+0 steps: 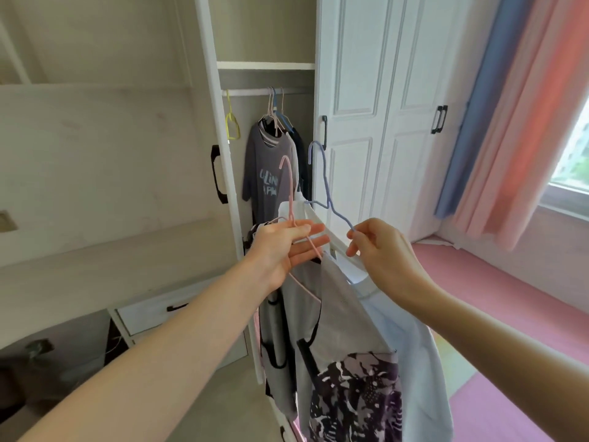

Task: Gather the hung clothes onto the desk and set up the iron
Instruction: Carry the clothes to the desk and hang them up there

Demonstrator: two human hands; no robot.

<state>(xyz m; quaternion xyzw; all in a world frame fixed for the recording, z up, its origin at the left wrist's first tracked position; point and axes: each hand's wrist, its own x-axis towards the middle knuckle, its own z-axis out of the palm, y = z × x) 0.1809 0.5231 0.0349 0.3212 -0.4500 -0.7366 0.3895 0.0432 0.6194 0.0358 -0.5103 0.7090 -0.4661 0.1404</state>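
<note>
My left hand (288, 245) is in front of the open wardrobe with its fingers stretched out; a pink hanger (290, 199) passes between them, carrying a grey shirt (344, 346) with a purple print. My right hand (381, 250) pinches the shoulder of a blue hanger (325, 189) that bears a pale blue shirt (411, 362). Both garments hang below my hands. On the wardrobe rail (251, 91) a dark grey printed T-shirt (266, 173) and dark clothes behind it still hang. An empty yellow hanger (232, 121) dangles at the rail's left end. No iron is in view.
The wardrobe's open door (216, 167) stands at the left, closed white doors (382, 122) at the right. A desk (95, 260) with a drawer (165, 309) lies lower left. Pink and blue curtains (510, 122) and a window are at the right, over a pink floor.
</note>
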